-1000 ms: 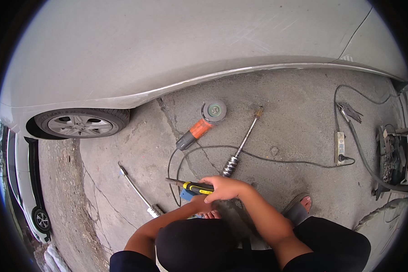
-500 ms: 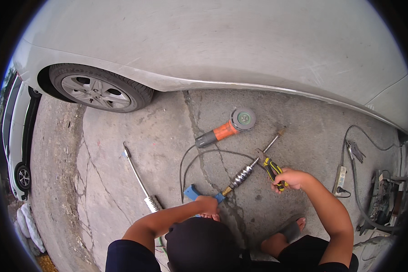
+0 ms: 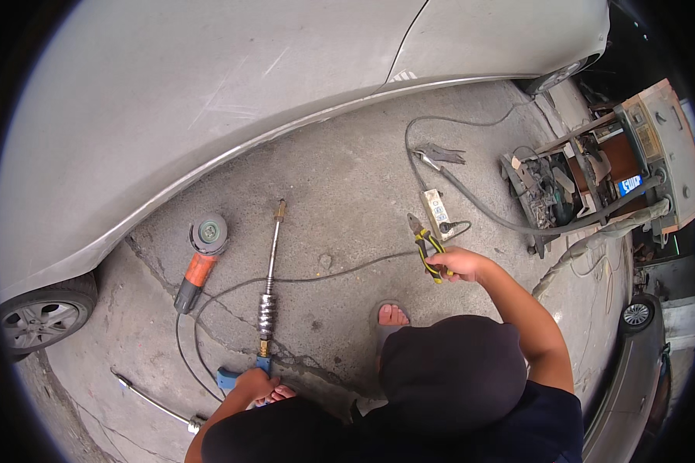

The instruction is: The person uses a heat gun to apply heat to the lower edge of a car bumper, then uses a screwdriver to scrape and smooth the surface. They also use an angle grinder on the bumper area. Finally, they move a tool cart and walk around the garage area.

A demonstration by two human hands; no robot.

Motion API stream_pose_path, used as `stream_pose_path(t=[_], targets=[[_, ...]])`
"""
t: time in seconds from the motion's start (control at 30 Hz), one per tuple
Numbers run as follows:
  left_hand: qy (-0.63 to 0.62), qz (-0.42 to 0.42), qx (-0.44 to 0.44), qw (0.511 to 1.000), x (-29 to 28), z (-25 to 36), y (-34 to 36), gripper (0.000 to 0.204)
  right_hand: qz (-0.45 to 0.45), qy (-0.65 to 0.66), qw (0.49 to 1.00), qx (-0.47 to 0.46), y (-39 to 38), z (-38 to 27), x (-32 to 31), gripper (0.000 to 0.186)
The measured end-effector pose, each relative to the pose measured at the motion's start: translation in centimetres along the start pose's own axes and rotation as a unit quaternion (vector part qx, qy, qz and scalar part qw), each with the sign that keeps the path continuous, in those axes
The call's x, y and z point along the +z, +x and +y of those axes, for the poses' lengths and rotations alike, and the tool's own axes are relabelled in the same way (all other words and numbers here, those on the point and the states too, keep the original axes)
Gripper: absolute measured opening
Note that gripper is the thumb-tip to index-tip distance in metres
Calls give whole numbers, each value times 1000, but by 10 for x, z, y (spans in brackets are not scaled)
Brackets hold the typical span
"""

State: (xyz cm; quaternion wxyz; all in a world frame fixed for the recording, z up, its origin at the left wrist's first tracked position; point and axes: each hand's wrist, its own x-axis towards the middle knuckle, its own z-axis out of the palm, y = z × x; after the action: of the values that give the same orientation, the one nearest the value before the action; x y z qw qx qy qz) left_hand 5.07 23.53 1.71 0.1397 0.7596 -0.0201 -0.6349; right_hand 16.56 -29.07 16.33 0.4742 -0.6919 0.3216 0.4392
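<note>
Pliers in the right hand, left hand at the blue handle

In the head view, the right hand (image 3: 462,264) grips the pliers (image 3: 420,234) with yellow and black handles, its fingers closed around the handle ends. The pliers are in front of the person, just beside the white power strip (image 3: 435,210), and their head points away from the body. Their handles stand apart.

The left hand (image 3: 255,383) touches the blue handle (image 3: 228,378) of a long metal tool. Its fingers are bent and mostly hidden, so I cannot tell if they close around it. From this handle the silver ridged weight (image 3: 267,312) and a thin rod (image 3: 274,251) extend over the concrete floor (image 3: 347,208), and the rod crosses a dark cable (image 3: 332,275).

To the left of the rod lies the orange and grey angle grinder (image 3: 199,272), near the side of the grey car (image 3: 208,92).
</note>
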Motion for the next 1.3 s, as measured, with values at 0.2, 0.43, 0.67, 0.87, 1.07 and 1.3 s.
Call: stream_pose_path(t=[0.2, 0.43, 0.67, 0.87, 1.07, 1.3], targets=[[25, -4, -8, 1000, 1, -6, 12, 57, -219, 285, 931, -58, 55, 54, 110, 28], [82, 97, 44, 991, 16, -17, 12, 58, -156, 51, 987, -1, 63, 36, 121, 24], [83, 163, 57, 982, 18, -20, 6, 56, 2, -137, 986, -90, 92, 52, 89, 28], [-38, 253, 74, 964, 35, -22, 2, 47, 219, -593, 774, -52, 65, 26, 79, 36], [-302, 550, 19, 778, 74, -47, -31, 18, 103, -480, 833, -254, 64, -31, 138, 31], [-192, 656, 41, 729, 97, -41, -52, 25, -12, -493, 663, -564, 80, -67, 277, 39]])
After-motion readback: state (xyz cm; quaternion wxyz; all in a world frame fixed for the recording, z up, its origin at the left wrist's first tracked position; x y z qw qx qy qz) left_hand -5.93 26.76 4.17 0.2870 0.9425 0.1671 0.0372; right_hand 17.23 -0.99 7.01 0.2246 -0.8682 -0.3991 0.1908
